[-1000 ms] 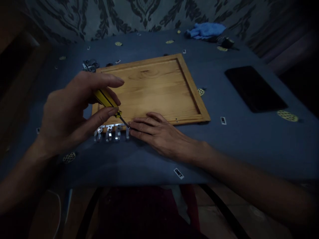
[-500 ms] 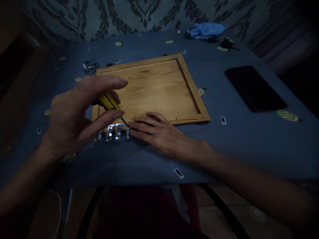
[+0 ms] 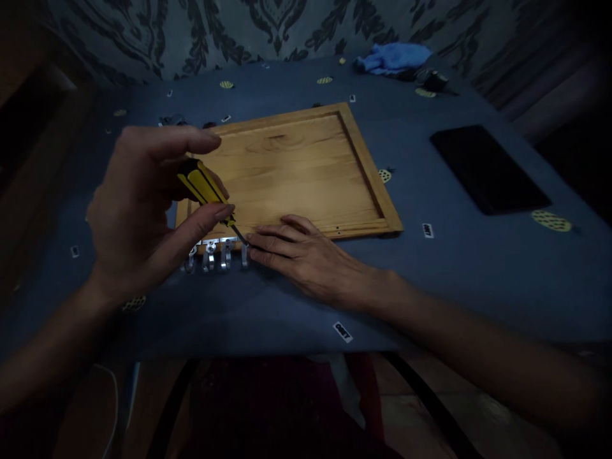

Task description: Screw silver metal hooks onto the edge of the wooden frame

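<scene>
My left hand (image 3: 143,210) holds a yellow and black screwdriver (image 3: 203,185), thumb below and other fingers behind; the index finger is lifted off the handle. Its shaft slants down to the right, the tip beside my right fingertips. There, a row of shiny metal hooks (image 3: 225,255) lies along the near edge of a framed wooden board (image 3: 291,169). Stretched out and flat, my right hand (image 3: 306,261) rests on that near edge, fingertips by the rightmost visible hook. The fingers hide whatever lies under them and the exact spot the tip meets.
A blue cloth (image 3: 394,58) lies at the back right beside a dark tool-like object (image 3: 433,81). A black phone or tablet (image 3: 488,169) is on the right. Behind my left hand, small metal parts (image 3: 173,120) show partly. A patterned cloth covers the table (image 3: 268,312).
My left hand has shifted slightly and its index finger has lifted away, showing more of the screwdriver handle. The right hand and the board stay in place.
</scene>
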Demonstrator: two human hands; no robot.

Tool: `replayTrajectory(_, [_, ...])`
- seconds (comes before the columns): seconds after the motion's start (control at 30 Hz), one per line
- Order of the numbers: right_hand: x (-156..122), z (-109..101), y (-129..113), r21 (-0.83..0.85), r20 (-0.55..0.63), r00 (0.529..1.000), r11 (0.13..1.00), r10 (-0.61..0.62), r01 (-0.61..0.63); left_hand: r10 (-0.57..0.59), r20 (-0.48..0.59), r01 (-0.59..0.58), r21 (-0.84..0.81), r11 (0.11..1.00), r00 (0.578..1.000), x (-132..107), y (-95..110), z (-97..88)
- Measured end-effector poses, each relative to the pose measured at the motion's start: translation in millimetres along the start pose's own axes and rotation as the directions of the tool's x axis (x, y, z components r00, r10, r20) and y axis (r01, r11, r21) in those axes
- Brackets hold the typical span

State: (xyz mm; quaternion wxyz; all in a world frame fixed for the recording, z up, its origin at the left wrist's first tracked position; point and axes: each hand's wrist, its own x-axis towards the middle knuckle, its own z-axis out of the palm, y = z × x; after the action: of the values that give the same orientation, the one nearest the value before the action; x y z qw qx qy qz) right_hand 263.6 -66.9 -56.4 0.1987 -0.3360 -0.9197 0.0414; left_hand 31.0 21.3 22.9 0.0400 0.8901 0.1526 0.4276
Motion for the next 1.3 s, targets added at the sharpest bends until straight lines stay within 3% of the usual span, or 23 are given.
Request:
replayTrajectory(0.07, [-0.1, 0.5, 0.3, 0.017, -0.013, 1.000, 1.000, -0.007, 0.007, -0.060, 0.023, 0.062, -0.096, 0.994, 0.998, 2.4, 0.8, 1.5])
replayTrajectory(0.17, [0.1, -0.2, 0.3, 0.035, -0.012, 1.000, 0.999, -0.010, 0.010, -0.058, 0.060, 0.068, -0.185, 0.980, 0.997, 6.8, 5.0, 1.8])
replayTrajectory(0.33, [0.6, -2.4, -0.3, 0.030, 0.008, 1.000, 1.000, 0.004, -0.004, -0.132, 0.100, 0.148, -0.176, 0.973, 0.986, 9.0, 11.8, -2.0])
replayTrajectory(0.47, [0.1, -2.0, -0.1, 0.021, 0.000, 1.000, 1.000, -0.005, 0.005, -0.143, 0.064, 0.154, -0.210, 0.966, 0.988, 9.9, 14.7, -4.2])
replayTrajectory(0.57, [-0.6, -1.5, 0.5, 0.015, 0.007, 1.000, 1.000, -0.005, 0.005, -0.215, 0.040, 0.218, -0.200, 0.955, 0.976, 10.5, 14.8, -4.9])
replayTrajectory(0.67, [-1.0, -1.5, 0.8, 0.018, 0.008, 1.000, 1.000, -0.007, 0.007, -0.141, 0.041, 0.147, -0.199, 0.969, 0.989, 10.2, 14.6, -4.7])
replayTrajectory(0.8, [-0.9, -1.4, 0.4, 0.024, 0.001, 1.000, 1.000, -0.008, 0.008, -0.223, 0.084, 0.232, -0.134, 0.963, 0.971, 9.5, 15.8, -5.0])
replayTrajectory(1.0, [0.0, -1.6, 0.3, 0.012, -0.012, 1.000, 1.000, -0.017, 0.017, -0.218, 0.088, 0.222, -0.040, 0.974, 0.972, 8.0, 14.3, -6.0])
replayTrajectory(1.13, [0.0, -2.7, 0.5, 0.020, -0.010, 1.000, 1.000, -0.015, 0.015, -0.162, 0.083, 0.168, -0.071, 0.983, 0.983, 7.0, 12.8, -5.6])
replayTrajectory(1.3, [-0.8, -0.6, 0.5, 0.020, -0.004, 1.000, 1.000, -0.010, 0.010, -0.216, 0.075, 0.218, -0.018, 0.976, 0.974, 3.9, 10.5, -6.3])
